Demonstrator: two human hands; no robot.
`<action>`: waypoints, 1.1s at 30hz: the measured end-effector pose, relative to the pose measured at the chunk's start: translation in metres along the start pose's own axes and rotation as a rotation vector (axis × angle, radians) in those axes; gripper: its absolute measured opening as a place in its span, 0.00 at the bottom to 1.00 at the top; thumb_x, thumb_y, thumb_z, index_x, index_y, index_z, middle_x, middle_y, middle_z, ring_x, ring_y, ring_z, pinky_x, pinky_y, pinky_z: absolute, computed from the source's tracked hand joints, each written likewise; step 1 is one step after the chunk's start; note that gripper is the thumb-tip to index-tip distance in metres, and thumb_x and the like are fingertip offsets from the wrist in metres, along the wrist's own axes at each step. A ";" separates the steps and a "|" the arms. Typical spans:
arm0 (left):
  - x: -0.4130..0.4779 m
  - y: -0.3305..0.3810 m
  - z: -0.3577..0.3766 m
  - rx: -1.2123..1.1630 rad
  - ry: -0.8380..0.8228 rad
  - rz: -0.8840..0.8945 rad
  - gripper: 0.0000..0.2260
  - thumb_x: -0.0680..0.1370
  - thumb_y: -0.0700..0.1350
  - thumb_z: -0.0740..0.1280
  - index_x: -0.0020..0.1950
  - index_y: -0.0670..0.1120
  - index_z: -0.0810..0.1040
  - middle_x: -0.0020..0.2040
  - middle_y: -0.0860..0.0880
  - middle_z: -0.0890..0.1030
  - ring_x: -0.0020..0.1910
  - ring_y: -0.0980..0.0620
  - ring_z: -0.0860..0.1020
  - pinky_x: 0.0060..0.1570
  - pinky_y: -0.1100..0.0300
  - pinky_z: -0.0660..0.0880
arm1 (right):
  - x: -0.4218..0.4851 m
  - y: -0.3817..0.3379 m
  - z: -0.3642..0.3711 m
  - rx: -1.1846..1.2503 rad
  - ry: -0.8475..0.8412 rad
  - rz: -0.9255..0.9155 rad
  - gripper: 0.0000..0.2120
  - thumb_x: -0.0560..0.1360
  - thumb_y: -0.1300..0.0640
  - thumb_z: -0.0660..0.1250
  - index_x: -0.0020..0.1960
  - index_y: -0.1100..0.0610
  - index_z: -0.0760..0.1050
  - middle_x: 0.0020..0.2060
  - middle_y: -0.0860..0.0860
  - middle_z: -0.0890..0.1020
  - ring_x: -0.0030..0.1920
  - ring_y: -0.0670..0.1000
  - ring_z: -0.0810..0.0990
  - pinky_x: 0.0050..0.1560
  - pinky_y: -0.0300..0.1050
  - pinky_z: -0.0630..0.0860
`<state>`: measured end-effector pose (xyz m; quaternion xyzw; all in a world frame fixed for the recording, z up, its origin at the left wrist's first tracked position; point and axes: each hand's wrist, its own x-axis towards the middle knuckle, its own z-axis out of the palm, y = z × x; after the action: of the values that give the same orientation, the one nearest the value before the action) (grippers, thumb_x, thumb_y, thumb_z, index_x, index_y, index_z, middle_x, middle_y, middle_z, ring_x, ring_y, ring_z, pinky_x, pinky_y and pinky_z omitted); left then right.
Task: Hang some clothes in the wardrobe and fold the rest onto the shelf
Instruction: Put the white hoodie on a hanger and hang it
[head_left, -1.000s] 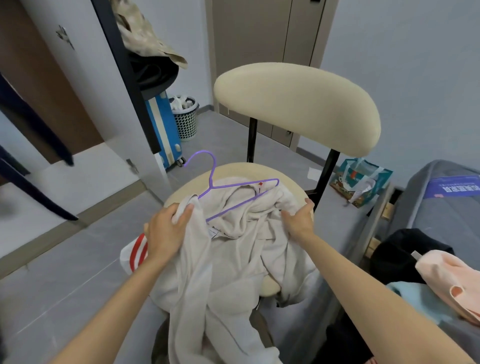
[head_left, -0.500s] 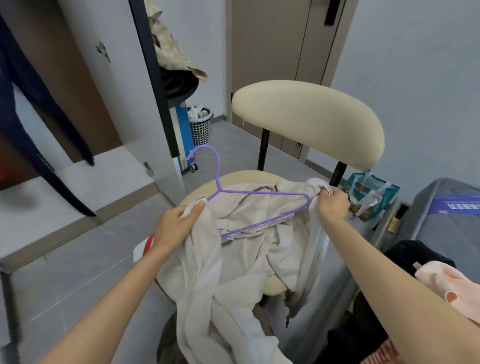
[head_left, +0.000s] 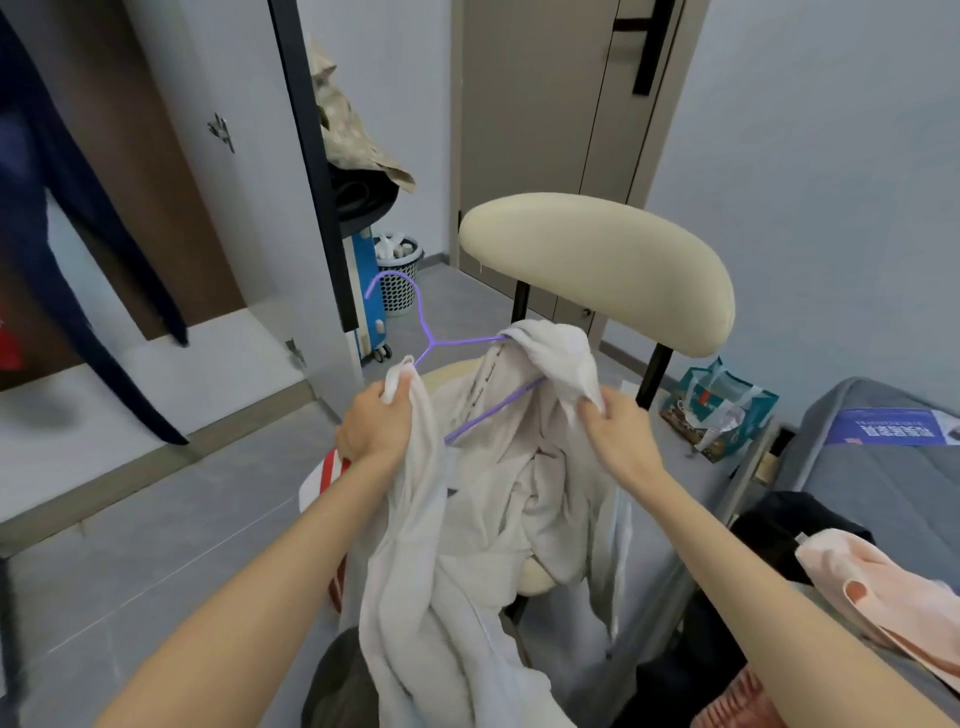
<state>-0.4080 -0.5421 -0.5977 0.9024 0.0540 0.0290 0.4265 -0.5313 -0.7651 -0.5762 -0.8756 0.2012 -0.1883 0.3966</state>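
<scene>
We grip the garment over the chair, left hand fisting one shoulder, right hand pinching the other onto the hanger; loose left side risks sliding off.

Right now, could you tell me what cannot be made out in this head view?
- Left end of the purple hanger: hidden by the left hand and the cream garment.
- Chair seat: mostly covered by that garment.
- Print on the blue sheet: too small.
- Dark hanging garment: blurred, cut off by the left edge.
</scene>
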 end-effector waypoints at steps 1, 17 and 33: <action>0.003 0.005 0.002 0.015 0.006 0.017 0.25 0.80 0.64 0.53 0.55 0.47 0.80 0.54 0.44 0.81 0.54 0.40 0.77 0.61 0.46 0.71 | -0.002 0.002 0.005 -0.009 -0.046 0.008 0.15 0.79 0.59 0.57 0.34 0.55 0.60 0.28 0.49 0.68 0.31 0.50 0.66 0.31 0.45 0.59; 0.052 -0.019 0.108 0.093 -0.497 0.219 0.25 0.78 0.44 0.65 0.75 0.45 0.65 0.73 0.43 0.68 0.72 0.45 0.64 0.70 0.57 0.59 | 0.044 0.053 0.093 -0.022 -0.496 0.203 0.30 0.78 0.61 0.60 0.77 0.49 0.56 0.42 0.42 0.73 0.46 0.49 0.71 0.47 0.39 0.66; 0.001 -0.057 0.127 -0.118 -0.441 -0.078 0.30 0.79 0.47 0.65 0.77 0.44 0.56 0.74 0.45 0.67 0.71 0.43 0.67 0.69 0.50 0.64 | 0.052 0.038 0.093 0.249 -0.406 0.164 0.25 0.75 0.69 0.53 0.64 0.51 0.76 0.57 0.47 0.81 0.58 0.49 0.76 0.63 0.46 0.72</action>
<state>-0.3988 -0.6035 -0.7219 0.8576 -0.0073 -0.1822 0.4809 -0.4499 -0.7568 -0.6539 -0.8206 0.1629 0.0010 0.5478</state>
